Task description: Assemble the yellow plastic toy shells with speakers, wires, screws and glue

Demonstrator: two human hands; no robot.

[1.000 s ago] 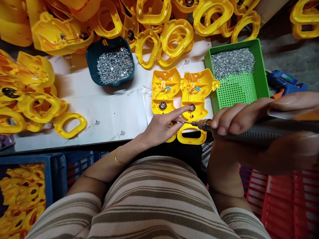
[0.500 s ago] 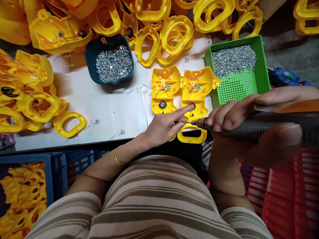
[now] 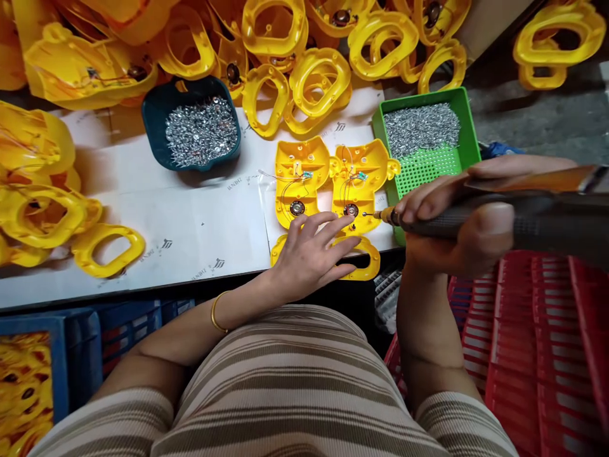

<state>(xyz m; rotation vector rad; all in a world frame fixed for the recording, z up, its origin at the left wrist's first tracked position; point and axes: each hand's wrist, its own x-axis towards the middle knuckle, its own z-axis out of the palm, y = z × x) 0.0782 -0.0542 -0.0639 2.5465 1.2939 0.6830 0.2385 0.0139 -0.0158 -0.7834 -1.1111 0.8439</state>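
Two yellow plastic shells lie side by side on the white sheet, the left shell [image 3: 299,174] and the right shell [image 3: 361,178], each with a small round speaker and thin wires inside. My left hand [image 3: 311,251] rests flat with fingers spread on the lower parts of both shells, its fingertips near the right shell's speaker [image 3: 351,210]. My right hand [image 3: 457,212] is wrapped round a grey electric screwdriver [image 3: 514,219]. Its bit tip [image 3: 368,214] points left, just right of that speaker.
A dark teal bowl [image 3: 159,149] and a green tray [image 3: 469,136] both hold small silver screws. Yellow ring-shaped parts [image 3: 311,76] pile up at the back and left. Blue crate [image 3: 71,330] with yellow parts at lower left, red crate [image 3: 533,343] at lower right.
My left hand went from pinching at the bit tip to lying flat on the shells. The screwdriver tip moved up toward the right shell's speaker. The camera view shifted slightly.
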